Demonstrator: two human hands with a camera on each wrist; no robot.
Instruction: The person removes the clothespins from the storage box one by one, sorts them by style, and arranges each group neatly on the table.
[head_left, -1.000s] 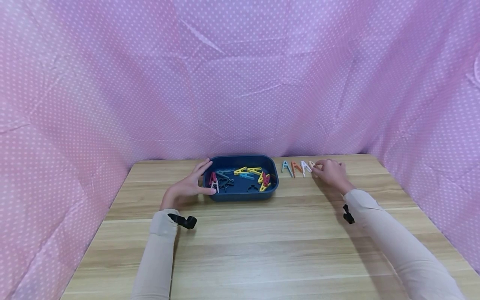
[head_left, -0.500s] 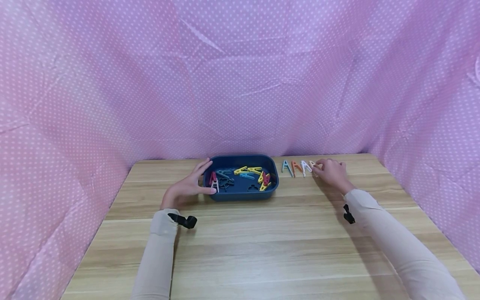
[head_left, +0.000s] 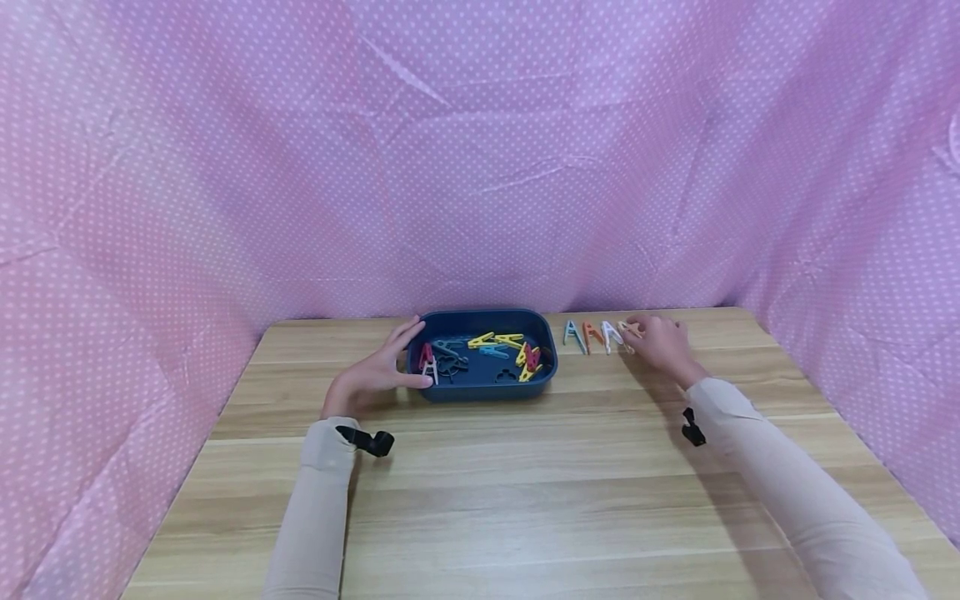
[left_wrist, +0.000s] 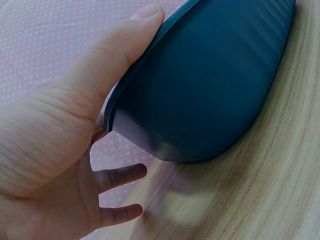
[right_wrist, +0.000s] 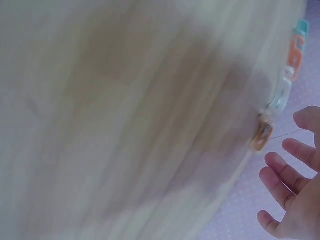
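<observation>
My left hand (head_left: 375,368) spans the left end of a dark blue plastic bin (head_left: 487,394). In the left wrist view its thumb lies along the bin's rim, while two lower fingers stick out free of it. My right hand (head_left: 660,343) is at a pale orange clothespin (right_wrist: 262,132), the rightmost of a short row on the table. The right wrist view shows its loosely bent fingers just apart from that clothespin. Left of it in the row lie a white clothespin (head_left: 610,337), an orange clothespin (head_left: 592,337) and a light blue clothespin (head_left: 573,337).
Inside the bin are several more clothespins, among them a yellow clothespin (head_left: 510,340), a red clothespin (head_left: 532,358) and a pale pink clothespin (head_left: 430,371). The wooden table (head_left: 510,492) ends behind them at a pink dotted curtain (head_left: 480,208).
My right hand has shifted slightly left, its fingers have parted, and more of the pale orange clothespin shows. The left hand and the bin have stayed in place.
</observation>
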